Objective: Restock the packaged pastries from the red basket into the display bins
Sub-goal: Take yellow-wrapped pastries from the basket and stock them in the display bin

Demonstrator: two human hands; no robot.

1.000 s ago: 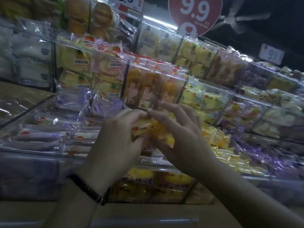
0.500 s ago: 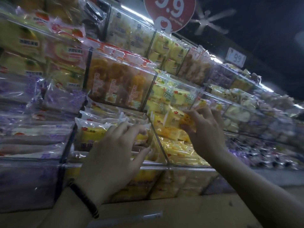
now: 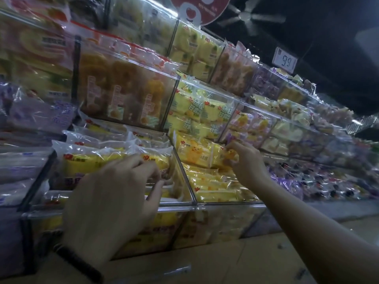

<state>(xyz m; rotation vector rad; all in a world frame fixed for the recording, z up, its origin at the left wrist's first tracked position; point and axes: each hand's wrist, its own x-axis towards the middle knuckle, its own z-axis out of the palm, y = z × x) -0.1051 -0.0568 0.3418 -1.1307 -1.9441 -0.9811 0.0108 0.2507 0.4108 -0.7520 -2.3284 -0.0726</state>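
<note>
Nearest, the left hand [image 3: 114, 199], wearing a dark wristband [image 3: 80, 265], is gripping a clear-wrapped yellow pastry packet [image 3: 92, 161] lying in a clear plastic bin [image 3: 176, 204]; just beyond, the right hand [image 3: 247, 162] is pinching a yellow chick-printed pastry packet [image 3: 194, 152] resting atop the stack in the neighbouring clear bin [image 3: 229, 203]
</note>
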